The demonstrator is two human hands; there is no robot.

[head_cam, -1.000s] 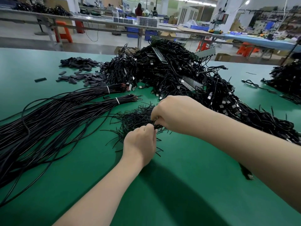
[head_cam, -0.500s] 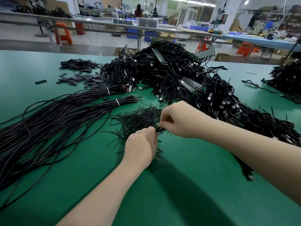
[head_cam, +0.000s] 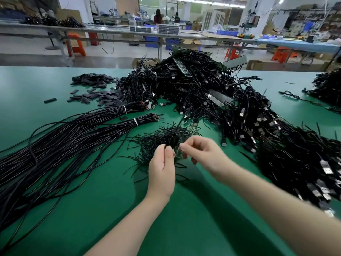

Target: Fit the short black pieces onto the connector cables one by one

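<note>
Left hand (head_cam: pixel 162 169) pinches blurred black piece (head_cam: pixel 172 140), right hand (head_cam: pixel 201 151) fingers curled, hold unclear, over loose wire pile (head_cam: pixel 156 139); two tied cable bundles (head_cam: pixel 92 124) on desk (head_cam: pixel 184 209)

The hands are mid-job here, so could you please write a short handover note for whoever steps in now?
Left hand pinches a small black bunch above the loose pile of thin black pieces.
Right hand: fingers curled beside the bunch; what it holds is unclear.
Tied cable bundles lie left, the connector cable heap behind and right.
Done: no fitted cable can be made out.
Left: the fitting, one by one.
</note>
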